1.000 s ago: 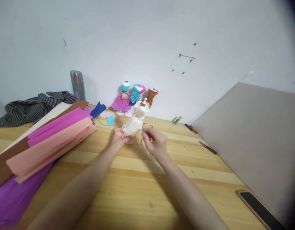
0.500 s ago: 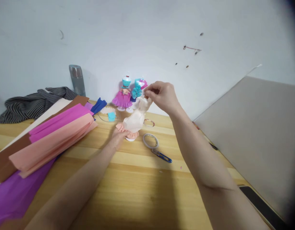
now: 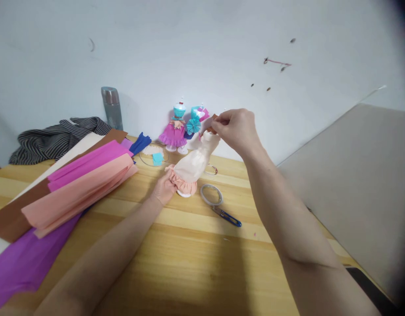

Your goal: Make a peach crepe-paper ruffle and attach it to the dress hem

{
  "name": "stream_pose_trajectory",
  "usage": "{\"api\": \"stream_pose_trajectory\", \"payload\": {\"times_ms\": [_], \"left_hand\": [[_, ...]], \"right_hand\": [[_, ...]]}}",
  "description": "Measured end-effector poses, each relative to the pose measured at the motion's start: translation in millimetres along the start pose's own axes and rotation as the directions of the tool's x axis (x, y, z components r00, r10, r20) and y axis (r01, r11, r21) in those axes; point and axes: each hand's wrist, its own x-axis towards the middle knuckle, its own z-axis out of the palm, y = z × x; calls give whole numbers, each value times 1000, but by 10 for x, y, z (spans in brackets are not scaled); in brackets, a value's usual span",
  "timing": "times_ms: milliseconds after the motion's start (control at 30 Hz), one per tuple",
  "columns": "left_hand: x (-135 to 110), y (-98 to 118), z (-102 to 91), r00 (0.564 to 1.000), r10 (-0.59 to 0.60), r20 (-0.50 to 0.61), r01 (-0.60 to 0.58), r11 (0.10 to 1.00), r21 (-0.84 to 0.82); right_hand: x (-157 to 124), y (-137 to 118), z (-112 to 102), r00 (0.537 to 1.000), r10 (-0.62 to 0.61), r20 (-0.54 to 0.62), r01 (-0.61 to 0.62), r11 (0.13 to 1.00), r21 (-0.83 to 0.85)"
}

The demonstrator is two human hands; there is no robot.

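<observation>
A small dress form in a cream paper dress [image 3: 195, 163] with a peach ruffled hem stands tilted on the wooden table [image 3: 189, 263]. My left hand [image 3: 163, 188] grips its hem and base from the left. My right hand [image 3: 236, 129] pinches the top of the dress at the neck, fingers closed. Just right of the base lie a roll of clear tape [image 3: 211, 194] and small blue snips [image 3: 228, 216].
Folded crepe paper in peach [image 3: 80, 193], magenta, purple and brown lies at the left. Finished dressed forms [image 3: 176, 131] stand by the wall beside a steel flask [image 3: 112, 107] and striped cloth [image 3: 54, 138]. A grey board [image 3: 354, 184] leans at the right.
My right hand rose from the table by the tape roll to the top of the cream dress. The left hand stayed at the hem. The view shifted slightly.
</observation>
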Motion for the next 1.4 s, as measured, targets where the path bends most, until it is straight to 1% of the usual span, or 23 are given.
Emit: {"api": "stream_pose_trajectory", "payload": {"times_ms": [100, 133, 200, 300, 333, 433, 567, 767, 967, 1100, 1200, 1333, 1400], "left_hand": [[11, -18, 12, 995, 13, -104, -7, 998, 60], [13, -21, 13, 992, 14, -123, -5, 997, 73], [10, -24, 16, 995, 18, -98, -11, 997, 70], [-7, -30, 18, 1000, 26, 0, -26, 998, 62], [-11, -36, 16, 1000, 29, 7, -30, 997, 74], [-5, -64, -2, 998, 38, -41, -33, 993, 114], [13, -76, -23, 998, 28, -52, -23, 995, 100], [-15, -94, -33, 1000, -19, -6, 20, 995, 102], [-41, -93, -73, 999, -37, 38, 32, 993, 118], [-72, -64, -60, 989, -87, 116, 70, 987, 143], [-87, -65, -42, 986, -107, 128, 85, 983, 164], [-93, -51, -27, 987, -74, 143, 64, 995, 73], [-90, -33, -27, 991, -64, 120, 62, 998, 19]], "right_hand": [[-27, 9, -18, 1000, 2, -21, -2, 999, -34], [-32, 14, -21, 1000, 2, -22, -3, 999, -39], [-32, 29, -16, 1000, 2, -23, -3, 999, -46], [-3, 56, 8, 1000, 5, -24, -7, 998, -65], [12, 63, 17, 1000, 11, -22, -13, 997, -76], [56, 71, 42, 1000, 29, -11, -30, 994, -104], [86, 91, 67, 998, 57, 10, -56, 993, -109], [63, 111, 74, 998, 42, -53, -47, 992, -113], [8, 16, 33, 996, 84, -5, -84, 993, -79], [-8, 15, -11, 998, 45, -32, -46, 998, -33], [-26, 31, -52, 998, 63, -29, -65, 997, -50], [-56, 61, -69, 996, 70, -48, -75, 992, -98], [-61, 75, -60, 997, 54, -61, -61, 991, -120]]}}
